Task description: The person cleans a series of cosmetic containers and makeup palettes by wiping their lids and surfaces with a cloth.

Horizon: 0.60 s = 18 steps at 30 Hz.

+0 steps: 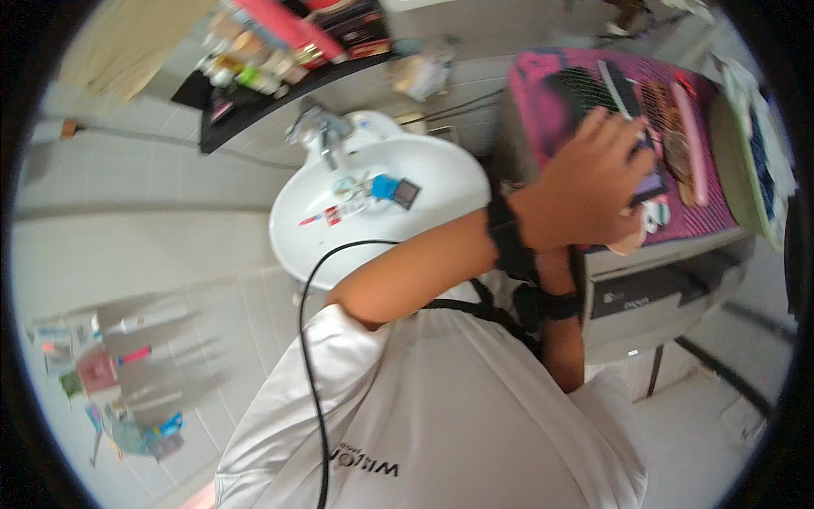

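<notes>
My left hand [582,175] reaches across to the right, over a pink and dark patterned cloth [718,213] on top of a boxy appliance. Its fingers are spread and bent above a flat purple item with a dark edge [650,181]; I cannot tell whether they grip it. Close to the thumb lie a small white and green item [655,216] and a peach-coloured round piece [628,243]. My right hand [554,262] is mostly hidden beneath the left hand and wrist, so whatever it holds does not show. Both wrists wear black bands.
A white washbasin [286,235] holds small items, among them a blue piece [384,187]. Beside the purple item lie a hairbrush [677,156] and a long pink rod [693,146]. A green basin [731,162] stands at right. A black shelf [286,98] carries bottles.
</notes>
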{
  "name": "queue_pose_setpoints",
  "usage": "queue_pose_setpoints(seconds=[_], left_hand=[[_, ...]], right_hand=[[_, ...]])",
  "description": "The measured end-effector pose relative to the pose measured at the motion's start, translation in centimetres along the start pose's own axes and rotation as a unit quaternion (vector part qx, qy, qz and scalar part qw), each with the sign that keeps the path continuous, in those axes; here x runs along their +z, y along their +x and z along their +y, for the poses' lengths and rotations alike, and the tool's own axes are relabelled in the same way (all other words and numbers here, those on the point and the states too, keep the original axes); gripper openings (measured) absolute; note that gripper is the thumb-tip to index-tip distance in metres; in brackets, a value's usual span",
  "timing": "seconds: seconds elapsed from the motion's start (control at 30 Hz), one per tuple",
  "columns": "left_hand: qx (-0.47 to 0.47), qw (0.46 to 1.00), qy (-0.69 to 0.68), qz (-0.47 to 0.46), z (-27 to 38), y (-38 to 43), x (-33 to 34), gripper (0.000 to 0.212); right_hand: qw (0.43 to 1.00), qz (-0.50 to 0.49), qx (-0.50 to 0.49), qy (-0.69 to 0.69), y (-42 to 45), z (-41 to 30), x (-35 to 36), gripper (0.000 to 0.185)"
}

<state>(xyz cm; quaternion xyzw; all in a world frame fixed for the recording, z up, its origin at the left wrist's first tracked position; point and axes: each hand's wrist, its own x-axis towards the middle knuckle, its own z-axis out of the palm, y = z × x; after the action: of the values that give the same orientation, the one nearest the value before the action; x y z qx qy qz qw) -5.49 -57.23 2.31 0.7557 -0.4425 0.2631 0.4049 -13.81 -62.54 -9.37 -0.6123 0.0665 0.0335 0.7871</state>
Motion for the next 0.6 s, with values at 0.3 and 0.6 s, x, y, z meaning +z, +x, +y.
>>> queue_pose_setpoints(seconds=[0.3, 0.6], left_hand=[[-0.007, 0.999, 0.031, 0.023, 0.4, -0.5, -0.5, 0.052], [-0.084, 0.985, 0.094, 0.116, -2.7, -8.2, -13.2, 0.035]], right_hand=[[0.999, -0.028, 0.031, -0.014, -0.1, 0.4, 0.0, 0.027], [0.999, 0.012, 0.038, -0.017, 1.3, 0.0, 0.4, 0.027]])
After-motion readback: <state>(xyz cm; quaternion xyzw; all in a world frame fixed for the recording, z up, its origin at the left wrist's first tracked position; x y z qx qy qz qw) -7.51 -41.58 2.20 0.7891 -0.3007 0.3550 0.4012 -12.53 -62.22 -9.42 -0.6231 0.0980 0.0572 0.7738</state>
